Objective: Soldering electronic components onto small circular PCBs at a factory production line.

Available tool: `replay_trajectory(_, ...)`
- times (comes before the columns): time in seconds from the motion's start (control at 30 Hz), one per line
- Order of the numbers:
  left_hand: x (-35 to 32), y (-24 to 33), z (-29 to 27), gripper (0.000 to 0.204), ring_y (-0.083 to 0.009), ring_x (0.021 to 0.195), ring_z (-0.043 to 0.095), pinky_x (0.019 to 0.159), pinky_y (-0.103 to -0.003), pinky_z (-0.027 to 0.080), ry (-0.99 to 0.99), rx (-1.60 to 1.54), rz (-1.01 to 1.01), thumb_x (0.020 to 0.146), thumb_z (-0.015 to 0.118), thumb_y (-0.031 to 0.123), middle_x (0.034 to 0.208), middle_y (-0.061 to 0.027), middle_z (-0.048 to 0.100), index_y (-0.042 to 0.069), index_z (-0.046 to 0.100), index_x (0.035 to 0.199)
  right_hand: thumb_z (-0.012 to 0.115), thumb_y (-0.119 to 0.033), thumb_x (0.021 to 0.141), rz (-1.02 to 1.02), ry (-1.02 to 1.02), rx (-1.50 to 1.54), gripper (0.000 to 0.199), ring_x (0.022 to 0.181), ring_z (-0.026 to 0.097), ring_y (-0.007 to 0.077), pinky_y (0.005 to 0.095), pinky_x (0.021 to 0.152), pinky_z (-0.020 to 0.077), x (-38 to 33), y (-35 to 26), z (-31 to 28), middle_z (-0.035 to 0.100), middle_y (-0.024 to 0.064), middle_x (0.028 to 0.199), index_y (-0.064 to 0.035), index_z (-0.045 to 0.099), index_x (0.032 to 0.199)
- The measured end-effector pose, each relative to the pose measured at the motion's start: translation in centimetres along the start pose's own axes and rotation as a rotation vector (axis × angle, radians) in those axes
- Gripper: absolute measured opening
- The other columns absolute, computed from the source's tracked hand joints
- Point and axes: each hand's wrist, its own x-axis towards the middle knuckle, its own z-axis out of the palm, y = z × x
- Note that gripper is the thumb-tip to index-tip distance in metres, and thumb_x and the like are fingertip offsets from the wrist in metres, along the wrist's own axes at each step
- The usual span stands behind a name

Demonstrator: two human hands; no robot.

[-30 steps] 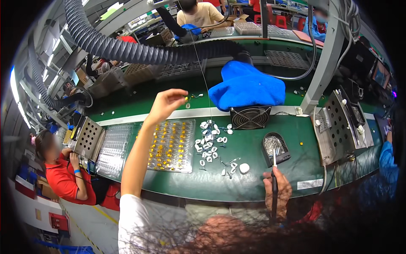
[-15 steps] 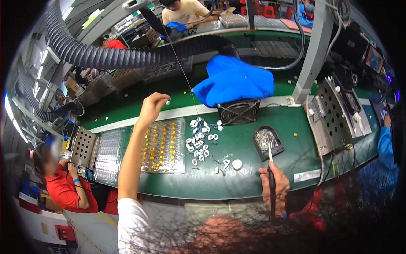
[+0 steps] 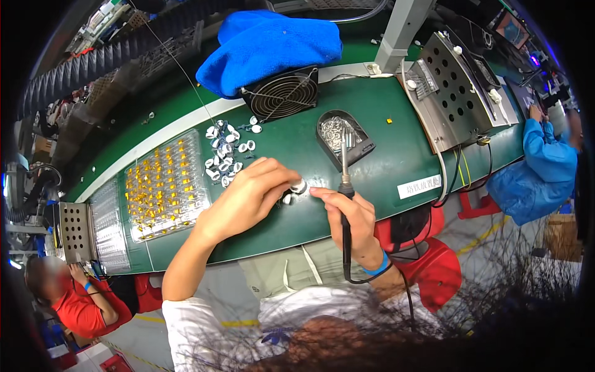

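My right hand grips a soldering iron with a black handle, held upright with its metal tip pointing away from me. The right index finger reaches out close to a small white round piece. My left hand is closed over the table, its fingertips pinching that white round piece. Another small white part lies just below the left fingertips. Beyond the left hand spreads a loose pile of white ring-shaped parts with dark leads. A black dish of fine metal bits stands beyond the iron's tip.
A clear tray with rows of yellow parts lies at left. A fan under a blue cloth stands behind the pile. On the right is a perforated metal box. Co-workers sit at left and right.
My left hand has come down from above the tray to the table before me. My right hand has brought the iron inward, beside it. The view has turned and shifted right.
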Motion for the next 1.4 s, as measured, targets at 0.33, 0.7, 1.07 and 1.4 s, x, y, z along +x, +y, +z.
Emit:
replay_trajectory(0.33,-1.4,-0.6,0.4,0.028,-0.0328,0.093,0.067,0.081,-0.041,0.055,0.133,0.023,0.009,0.087,0.076,-0.002,0.1,-0.0142,0.072,0.001,0.072,0.115,0.073,-0.005,0.075,-0.128,-0.304,-0.224,0.043,0.095,0.065,0.0271,0.0408,0.08,0.05,0.0,-0.5,0.8,0.073,0.0084,0.13,-0.0075,0.066,0.118)
replay_trajectory(0.7,-12.9,-8.3,-13.1,0.022,-0.0333,0.093,0.074,0.081,-0.04,0.059,0.429,0.645,-0.427,0.091,0.074,0.002,0.106,-0.0164,0.076,0.003,0.075,0.114,0.084,-0.002,0.079,-0.053,-0.212,-0.118,0.043,0.096,0.066,0.0298,0.041,0.08,0.0502,0.4,-0.3,0.8,0.074,0.0099,0.132,-0.0069,0.065,0.117)
replay_trajectory(1.07,-13.8,-10.7,-12.8,0.018,-0.0201,0.099,0.075,0.09,-0.032,0.059,0.677,0.229,-0.471,0.094,0.068,-0.006,0.109,-0.0136,0.077,-0.004,0.075,0.111,0.073,-0.006,0.095,-0.079,-0.155,-0.108,0.047,0.088,0.068,0.0305,0.0404,0.078,0.0504,-0.6,0.6,0.1,0.077,0.0137,0.123,-0.0045,0.057,0.138)
replay_trajectory(1.4,-3.6,-0.9,-4.6,0.018,-0.0161,0.109,0.065,0.093,-0.028,0.055,0.336,-0.521,-0.189,0.094,0.069,-0.01,0.12,-0.0117,0.067,-0.004,0.076,0.11,0.069,-0.011,0.101,-0.154,-0.074,-0.03,0.047,0.07,0.069,0.0242,0.037,0.066,0.0504,-0.9,0.0,-1.1,0.08,0.0147,0.108,0.0028,0.051,0.143)
